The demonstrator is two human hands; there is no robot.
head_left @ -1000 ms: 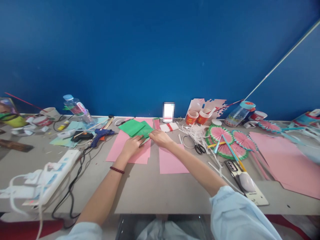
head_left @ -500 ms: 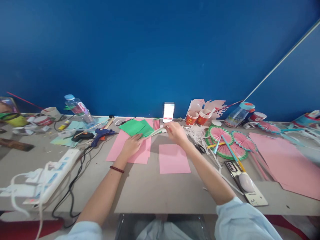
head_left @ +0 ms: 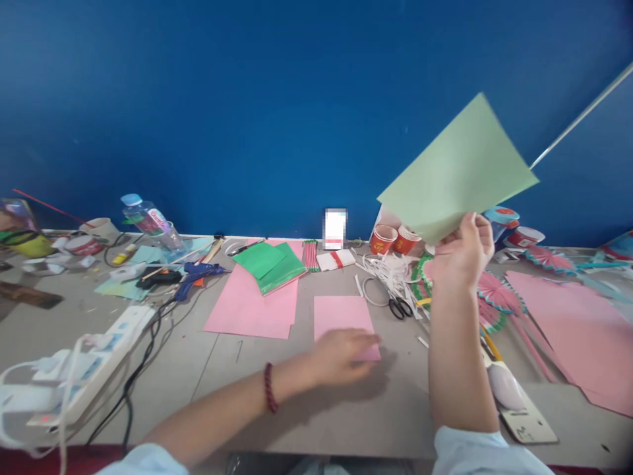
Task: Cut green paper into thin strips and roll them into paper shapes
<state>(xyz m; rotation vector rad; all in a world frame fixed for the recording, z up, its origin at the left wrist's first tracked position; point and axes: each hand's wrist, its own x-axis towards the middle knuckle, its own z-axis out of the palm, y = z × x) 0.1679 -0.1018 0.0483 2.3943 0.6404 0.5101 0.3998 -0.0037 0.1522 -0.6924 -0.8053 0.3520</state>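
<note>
My right hand point(head_left: 463, 252) is raised above the table and grips the lower edge of a light green paper sheet point(head_left: 457, 170), which stands tilted in front of the blue wall. Lower down, my left hand point(head_left: 343, 354) rests on the near edge of a small pink sheet point(head_left: 341, 316) lying flat on the grey table point(head_left: 306, 402); its fingers are blurred. A stack of green sheets point(head_left: 270, 262) lies on a larger pink sheet point(head_left: 252, 307) further back left.
Scissors point(head_left: 398, 307) and white paper strips lie right of the small pink sheet. Pink and green paper fans point(head_left: 487, 290), red paper cups point(head_left: 393, 239), a phone point(head_left: 335, 227), a blue glue gun point(head_left: 195, 274), a water bottle point(head_left: 148, 218) and a white power strip point(head_left: 89, 369) surround the work area.
My right hand pulled a light green sheet off the stack and lifted it up to the right. My left hand left the green stack and moved to the small pink sheet.
</note>
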